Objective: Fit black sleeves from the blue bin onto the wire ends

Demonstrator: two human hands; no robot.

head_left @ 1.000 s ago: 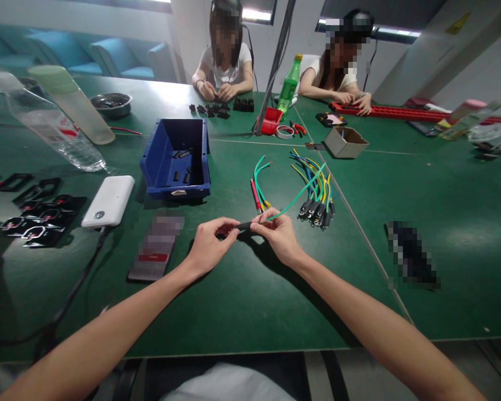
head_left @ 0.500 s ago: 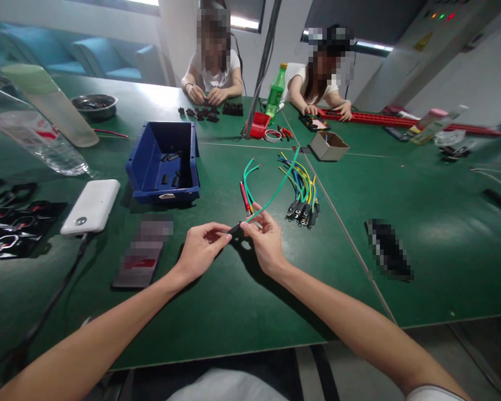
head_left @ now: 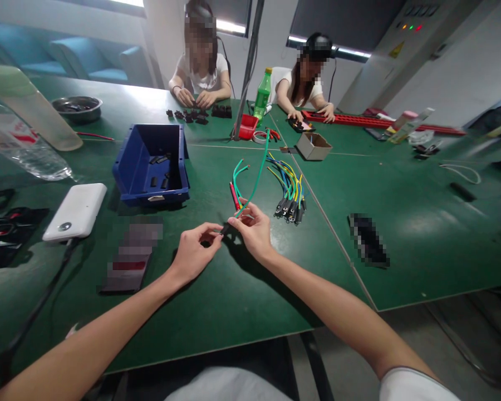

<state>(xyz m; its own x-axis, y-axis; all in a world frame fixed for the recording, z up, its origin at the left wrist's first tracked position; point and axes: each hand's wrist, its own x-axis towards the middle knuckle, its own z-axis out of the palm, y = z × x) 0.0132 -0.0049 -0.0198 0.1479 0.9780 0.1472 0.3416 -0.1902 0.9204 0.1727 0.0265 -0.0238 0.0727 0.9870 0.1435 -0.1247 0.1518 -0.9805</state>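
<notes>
Head view: Over a green table (head_left: 317, 267), we hold a short black sleeve (head_left: 226, 229) and a green wire (head_left: 260, 171) between our two hands, near the middle of the scene. Our left hand (head_left: 195, 249) has thumb and forefinger together on the sleeve's near end; our right hand (head_left: 253, 229) pinches the green wire beside the sleeve's far end.

Both pieces look light. We judge the sleeve soft enough to flatten under a hard squeeze, and the wire smooth-coated and springy, likely to swing or twist if taken far out. Fingertips close to the join should give the surest hold.

The sleeve's long axis slants from lower left to upper right, leading away from us. The wire leaves on that line, then bends in a gentle curve, its free tip pointing toward the table's far side, left of a bundle of coloured wires (head_left: 293, 189).
</notes>
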